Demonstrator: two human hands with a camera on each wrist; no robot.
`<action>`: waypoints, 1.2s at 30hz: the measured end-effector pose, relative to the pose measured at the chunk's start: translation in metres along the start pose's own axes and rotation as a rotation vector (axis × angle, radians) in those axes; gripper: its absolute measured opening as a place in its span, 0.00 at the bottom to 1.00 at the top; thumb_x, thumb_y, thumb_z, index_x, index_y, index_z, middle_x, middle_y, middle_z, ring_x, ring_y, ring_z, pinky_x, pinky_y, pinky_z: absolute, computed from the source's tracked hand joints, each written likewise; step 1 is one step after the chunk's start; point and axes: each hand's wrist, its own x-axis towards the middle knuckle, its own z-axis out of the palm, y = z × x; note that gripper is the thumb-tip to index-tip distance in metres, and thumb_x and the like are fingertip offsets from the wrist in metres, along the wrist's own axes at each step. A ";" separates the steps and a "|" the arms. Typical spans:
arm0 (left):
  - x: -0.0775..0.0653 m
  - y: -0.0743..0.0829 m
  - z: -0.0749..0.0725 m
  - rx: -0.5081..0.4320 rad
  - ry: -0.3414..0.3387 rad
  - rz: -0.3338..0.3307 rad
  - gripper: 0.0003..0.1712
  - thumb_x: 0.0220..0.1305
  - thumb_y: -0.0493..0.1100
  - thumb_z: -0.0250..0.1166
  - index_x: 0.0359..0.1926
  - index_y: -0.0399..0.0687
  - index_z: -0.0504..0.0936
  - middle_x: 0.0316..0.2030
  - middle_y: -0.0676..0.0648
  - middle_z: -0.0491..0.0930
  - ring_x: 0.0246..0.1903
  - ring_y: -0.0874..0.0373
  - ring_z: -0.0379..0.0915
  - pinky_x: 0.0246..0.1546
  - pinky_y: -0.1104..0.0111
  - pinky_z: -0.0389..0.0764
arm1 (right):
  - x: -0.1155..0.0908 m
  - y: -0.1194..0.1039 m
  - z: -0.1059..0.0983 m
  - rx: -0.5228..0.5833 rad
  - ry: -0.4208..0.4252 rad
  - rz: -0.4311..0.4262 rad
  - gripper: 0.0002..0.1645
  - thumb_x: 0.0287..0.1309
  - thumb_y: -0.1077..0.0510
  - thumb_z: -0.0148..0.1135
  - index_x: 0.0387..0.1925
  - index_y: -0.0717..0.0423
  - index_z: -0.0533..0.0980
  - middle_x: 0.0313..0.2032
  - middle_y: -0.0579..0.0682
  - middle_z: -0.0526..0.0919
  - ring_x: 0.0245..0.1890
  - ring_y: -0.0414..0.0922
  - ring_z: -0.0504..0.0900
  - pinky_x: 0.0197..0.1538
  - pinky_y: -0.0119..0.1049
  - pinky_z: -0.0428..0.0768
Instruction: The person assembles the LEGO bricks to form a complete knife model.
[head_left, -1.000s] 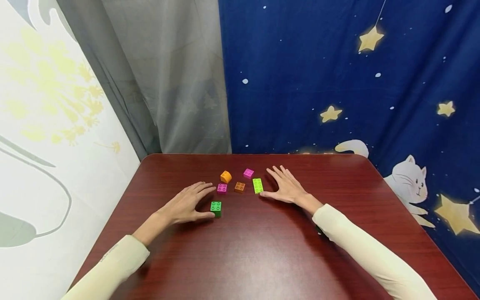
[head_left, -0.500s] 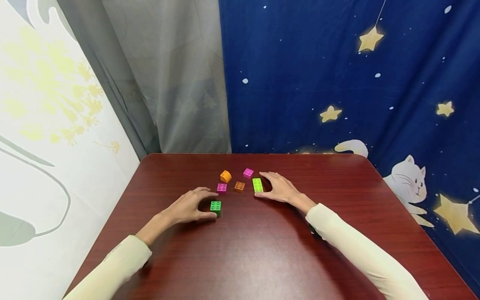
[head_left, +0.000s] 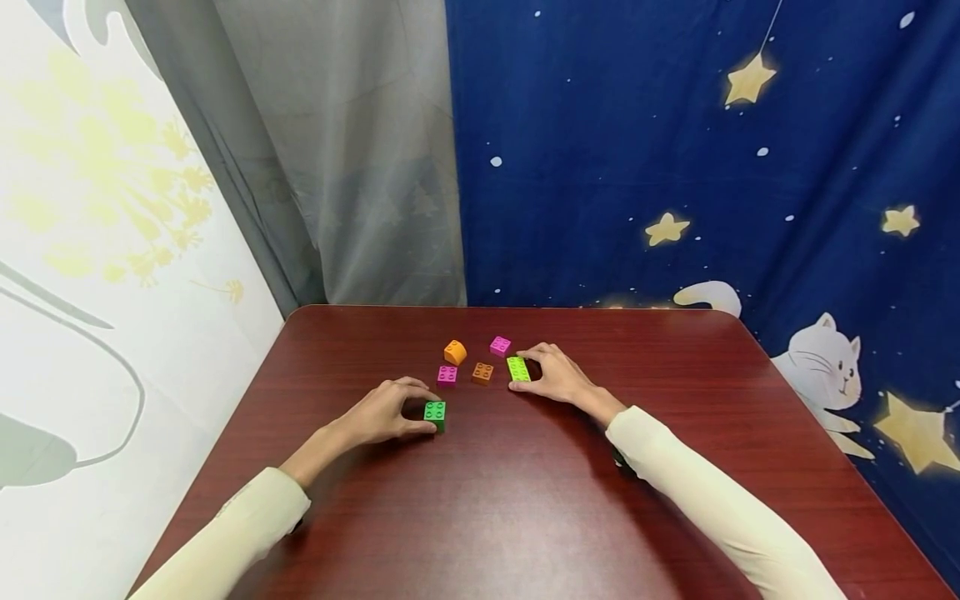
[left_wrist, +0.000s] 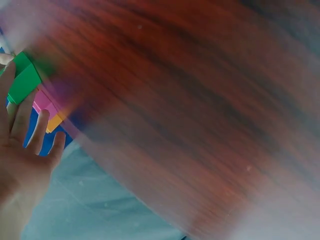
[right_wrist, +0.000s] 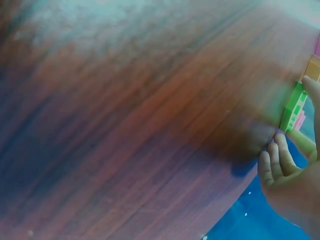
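Observation:
My left hand [head_left: 382, 412] pinches a green square building brick [head_left: 434, 414] with the thumb at its near side and a finger at its far side. In the left wrist view the green brick [left_wrist: 25, 80] sits between thumb and fingertips, the other fingers spread loosely. Further right, my right hand [head_left: 558, 375] pinches a lime-green long brick [head_left: 517, 368] by its two ends. The right wrist view shows that lime brick [right_wrist: 294, 106] between thumb and index finger, the remaining fingers extended beside it.
Between the hands lie a magenta brick [head_left: 447, 375] and a brown brick [head_left: 482, 372]. Behind them are an orange curved brick [head_left: 454, 352] and a pink brick [head_left: 500, 346]. All rest on a dark red wooden table [head_left: 480, 517], with curtains [head_left: 585, 167] past its far edge.
The right hand has come left onto the lime brick, its spread fingers closing on the ends. The left hand's fingers have drawn in on the green brick. The bricks stay on the table.

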 end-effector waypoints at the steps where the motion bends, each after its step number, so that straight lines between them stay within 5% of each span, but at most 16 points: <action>1: 0.000 0.000 0.000 -0.008 0.000 -0.004 0.23 0.58 0.55 0.80 0.53 0.56 0.89 0.52 0.51 0.82 0.51 0.58 0.79 0.54 0.59 0.82 | 0.000 0.000 0.000 0.005 -0.004 -0.007 0.45 0.56 0.35 0.75 0.69 0.53 0.76 0.60 0.56 0.78 0.60 0.53 0.75 0.62 0.51 0.76; 13: 0.004 -0.003 0.005 -0.077 0.008 -0.015 0.22 0.57 0.53 0.81 0.52 0.55 0.89 0.49 0.54 0.84 0.50 0.60 0.78 0.53 0.62 0.82 | -0.003 0.007 -0.007 0.115 -0.031 -0.112 0.37 0.60 0.57 0.72 0.70 0.60 0.74 0.54 0.58 0.81 0.54 0.55 0.79 0.60 0.54 0.74; 21: 0.007 -0.004 0.007 -0.124 0.012 -0.024 0.22 0.56 0.52 0.81 0.51 0.55 0.89 0.46 0.57 0.86 0.49 0.61 0.78 0.52 0.62 0.81 | -0.001 0.012 -0.004 0.131 0.005 -0.116 0.36 0.60 0.46 0.77 0.64 0.61 0.79 0.52 0.57 0.83 0.51 0.52 0.81 0.56 0.49 0.78; 29: 0.009 -0.001 0.010 -0.159 0.039 -0.018 0.21 0.55 0.50 0.82 0.48 0.53 0.89 0.43 0.58 0.87 0.46 0.59 0.81 0.51 0.58 0.81 | -0.001 0.013 -0.002 0.181 0.048 -0.151 0.26 0.60 0.53 0.77 0.56 0.61 0.84 0.44 0.56 0.84 0.41 0.47 0.81 0.44 0.45 0.81; 36: 0.009 0.001 0.012 -0.176 0.026 -0.019 0.21 0.55 0.50 0.82 0.48 0.52 0.89 0.42 0.58 0.87 0.45 0.59 0.82 0.50 0.58 0.83 | -0.006 0.012 -0.006 0.204 0.030 -0.145 0.25 0.58 0.54 0.79 0.55 0.60 0.85 0.44 0.54 0.86 0.42 0.47 0.82 0.45 0.40 0.81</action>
